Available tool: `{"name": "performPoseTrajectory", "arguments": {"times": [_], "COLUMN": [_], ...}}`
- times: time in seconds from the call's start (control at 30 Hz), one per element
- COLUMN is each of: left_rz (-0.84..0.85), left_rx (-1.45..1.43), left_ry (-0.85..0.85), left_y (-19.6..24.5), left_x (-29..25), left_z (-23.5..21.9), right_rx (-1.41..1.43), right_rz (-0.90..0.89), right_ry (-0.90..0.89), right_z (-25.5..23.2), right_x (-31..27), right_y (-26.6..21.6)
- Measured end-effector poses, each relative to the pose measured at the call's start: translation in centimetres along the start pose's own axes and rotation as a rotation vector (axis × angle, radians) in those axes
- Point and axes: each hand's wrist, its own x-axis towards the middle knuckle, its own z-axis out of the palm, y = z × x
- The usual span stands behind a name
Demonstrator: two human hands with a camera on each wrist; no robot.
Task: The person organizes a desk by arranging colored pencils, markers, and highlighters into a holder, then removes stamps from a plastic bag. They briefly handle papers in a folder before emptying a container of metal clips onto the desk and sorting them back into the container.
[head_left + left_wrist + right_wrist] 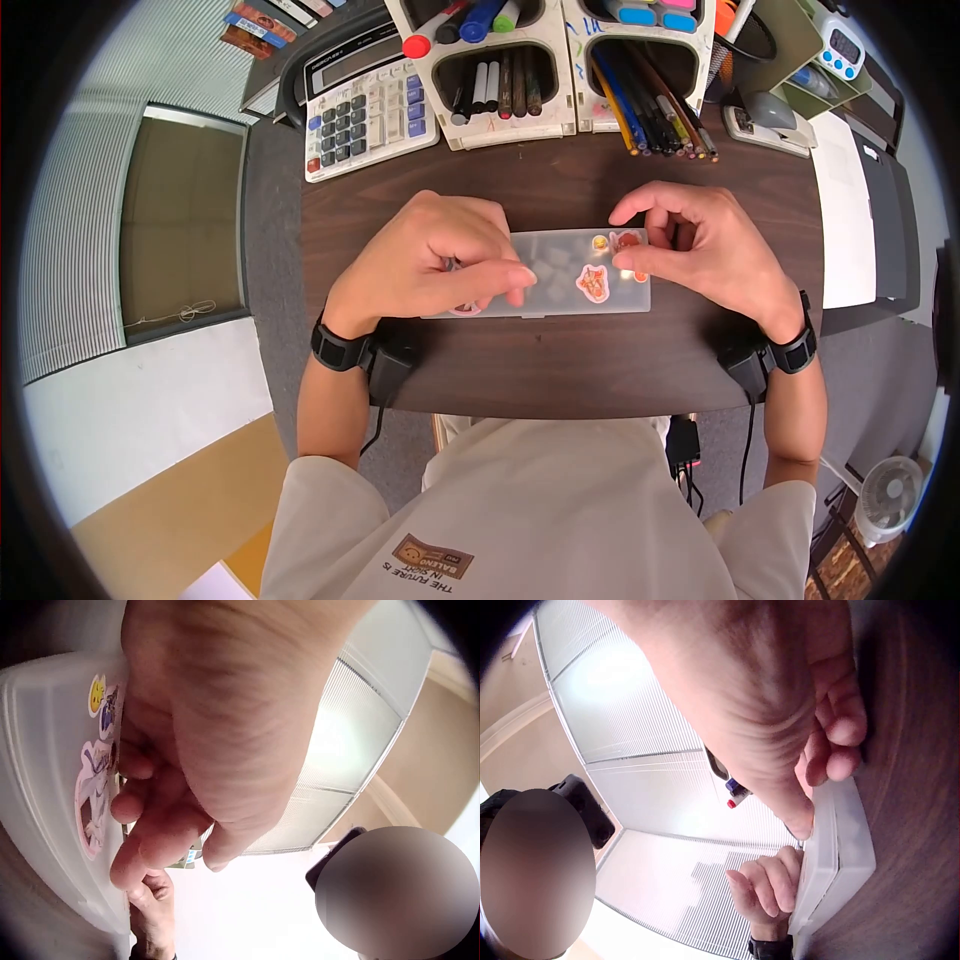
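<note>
A frosted plastic box (550, 300) lies closed on the desk, pale shapes faintly visible inside. An orange-and-white sticker (592, 283) is on its lid, with smaller stickers near the right end. My left hand (430, 260) is over the left end, fingers loosely bent; in the left wrist view the fingers (169, 832) are beside a pink-edged sticker (94, 799). My right hand (715, 240) is at the right end, index finger raised, thumb by the small stickers; in the right wrist view its thumb is against the box edge (855, 817). Nothing is visibly held in either hand.
Behind the box stand a calculator (365, 110), a white organizer (500, 130) of pens and pencils, and a stapler (770, 125). White paper (845, 210) lies to the right. The desk's front edge is close to the body.
</note>
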Motion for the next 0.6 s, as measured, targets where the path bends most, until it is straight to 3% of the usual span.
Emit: {"name": "performPoseTrajectory", "arguments": {"times": [0.6], "left_rz": [-0.025], "left_rx": [0.011], "left_ry": [-0.038], "left_y": [0.05], "left_x": [0.01], "left_z": [-0.02], "right_rx": [-0.02], "right_rz": [-0.016], "right_ry": [0.005], "right_z": [-0.06], "right_x": [0.07], "right_y": [0.02]}}
